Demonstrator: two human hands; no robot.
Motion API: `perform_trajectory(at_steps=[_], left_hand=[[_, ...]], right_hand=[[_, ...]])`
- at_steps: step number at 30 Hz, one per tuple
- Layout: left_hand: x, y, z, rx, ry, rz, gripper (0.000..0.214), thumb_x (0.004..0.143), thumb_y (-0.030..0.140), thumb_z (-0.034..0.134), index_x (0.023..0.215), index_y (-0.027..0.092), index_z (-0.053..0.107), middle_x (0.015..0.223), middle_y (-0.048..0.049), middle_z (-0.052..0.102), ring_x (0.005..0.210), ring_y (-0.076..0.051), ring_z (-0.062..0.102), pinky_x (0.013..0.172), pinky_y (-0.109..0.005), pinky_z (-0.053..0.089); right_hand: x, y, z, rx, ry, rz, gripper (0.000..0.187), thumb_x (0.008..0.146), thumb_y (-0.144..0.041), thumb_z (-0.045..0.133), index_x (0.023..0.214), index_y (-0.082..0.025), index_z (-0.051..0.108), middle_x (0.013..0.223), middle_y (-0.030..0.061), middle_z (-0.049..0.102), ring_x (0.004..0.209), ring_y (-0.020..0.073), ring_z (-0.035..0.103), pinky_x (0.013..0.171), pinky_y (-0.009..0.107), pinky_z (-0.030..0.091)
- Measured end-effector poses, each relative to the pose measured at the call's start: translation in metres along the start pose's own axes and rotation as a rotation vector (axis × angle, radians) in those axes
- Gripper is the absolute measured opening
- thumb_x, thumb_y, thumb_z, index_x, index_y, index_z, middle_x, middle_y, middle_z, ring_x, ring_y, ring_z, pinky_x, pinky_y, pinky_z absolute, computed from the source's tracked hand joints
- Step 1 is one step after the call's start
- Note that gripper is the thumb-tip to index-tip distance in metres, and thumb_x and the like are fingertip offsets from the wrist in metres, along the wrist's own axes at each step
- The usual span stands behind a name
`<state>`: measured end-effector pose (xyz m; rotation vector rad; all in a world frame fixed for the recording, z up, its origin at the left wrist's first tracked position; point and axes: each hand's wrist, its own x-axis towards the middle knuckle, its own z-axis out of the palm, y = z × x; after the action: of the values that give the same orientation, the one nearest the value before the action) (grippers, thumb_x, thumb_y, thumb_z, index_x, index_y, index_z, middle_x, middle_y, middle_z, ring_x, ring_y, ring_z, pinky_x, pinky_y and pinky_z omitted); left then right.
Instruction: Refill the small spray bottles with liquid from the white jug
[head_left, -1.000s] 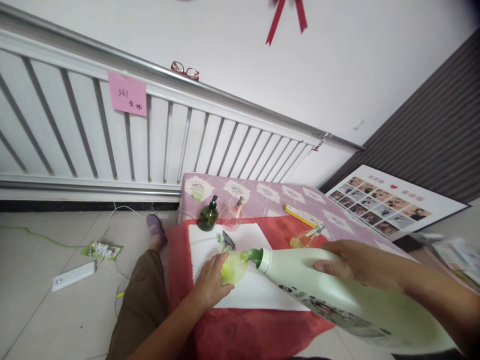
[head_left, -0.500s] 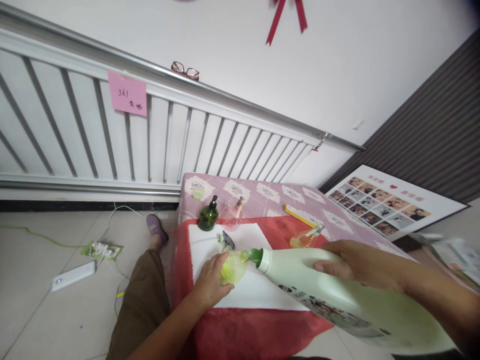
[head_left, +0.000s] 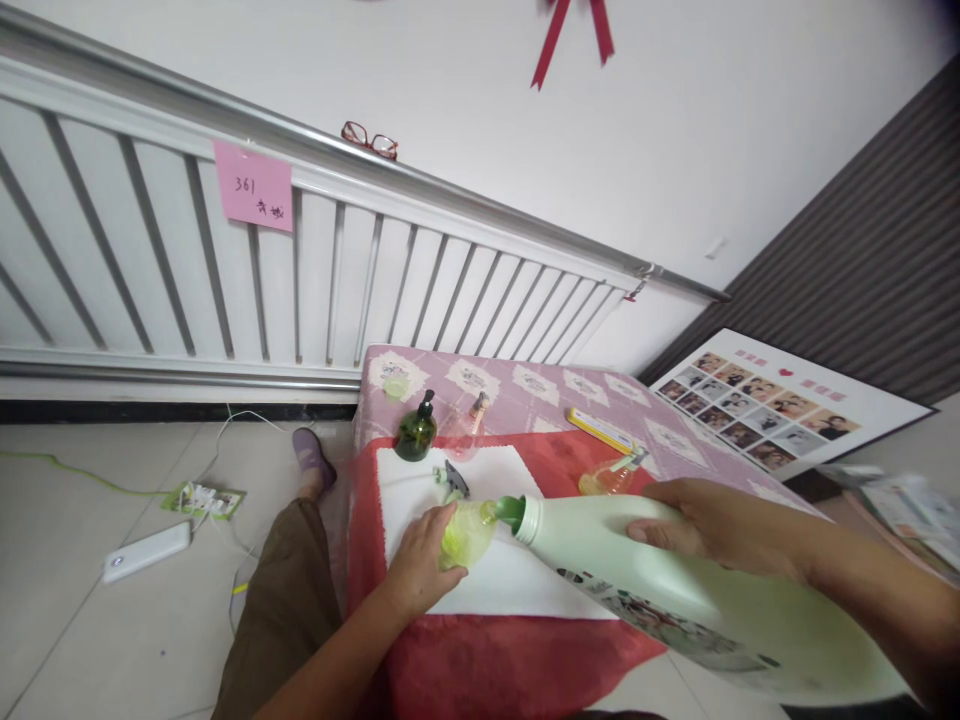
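Note:
My left hand (head_left: 427, 560) is closed around a small yellow-green clear bottle (head_left: 472, 535), tilted over the white mat (head_left: 525, 580). Its neck meets the green spout of a large pale green detergent jug (head_left: 675, 570). My right hand (head_left: 697, 525) grips the jug, which lies tipped with its mouth to the left. Whether liquid is flowing I cannot make out. On the mat, just behind the small bottle, lies a dark spray head (head_left: 454, 478). Beyond it stand a dark green pump bottle (head_left: 416, 430) and a pink clear bottle (head_left: 466, 428).
A yellow spray bottle (head_left: 611, 475) lies on the red cloth (head_left: 450, 660), near a yellow box (head_left: 601, 430). A white radiator (head_left: 315, 270) runs behind the table. On the floor at left are a power strip (head_left: 202, 500) with cables and a white power bank (head_left: 148, 551).
Almost nothing differs. Both hands keep the small bottle and the jug in the same position, with only a very slight shift of the view.

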<state>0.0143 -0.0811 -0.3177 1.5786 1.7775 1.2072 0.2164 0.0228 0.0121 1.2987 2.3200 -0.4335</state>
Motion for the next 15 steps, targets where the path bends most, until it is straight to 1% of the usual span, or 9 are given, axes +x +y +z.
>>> perform_trajectory(at_steps=[3,9,15], left_hand=[[0.0001,-0.0017,0.0014,0.000,0.007,0.002,0.087,0.066,0.022,0.067,0.143,0.026,0.028,0.144,-0.0079,0.041,0.131,-0.029,0.038,0.111,-0.046,0.030],[0.0000,-0.0025,0.0024,-0.001,0.013,0.008,0.086,0.065,0.022,0.068,0.142,0.025,0.030,0.144,-0.0079,0.041,0.131,-0.028,0.038,0.111,-0.046,0.029],[0.0000,-0.0021,0.0018,0.000,0.008,0.002,0.087,0.065,0.022,0.068,0.143,0.025,0.029,0.144,-0.0081,0.041,0.131,-0.028,0.038,0.111,-0.045,0.030]], right_hand=[[-0.0004,-0.0007,0.0000,0.002,-0.008,0.003,0.051,0.080,-0.066,0.047,0.094,-0.020,0.065,0.096,0.0090,0.072,0.090,0.0305,0.065,0.076,0.035,0.047],[-0.0012,-0.0022,-0.0006,0.009,-0.017,0.006,0.052,0.079,-0.067,0.047,0.091,-0.020,0.065,0.094,0.0091,0.072,0.090,0.0309,0.065,0.075,0.035,0.047],[-0.0022,-0.0040,-0.0011,0.025,-0.003,0.014,0.051,0.077,-0.065,0.049,0.094,-0.020,0.065,0.095,0.0099,0.073,0.089,0.0311,0.065,0.076,0.037,0.046]])
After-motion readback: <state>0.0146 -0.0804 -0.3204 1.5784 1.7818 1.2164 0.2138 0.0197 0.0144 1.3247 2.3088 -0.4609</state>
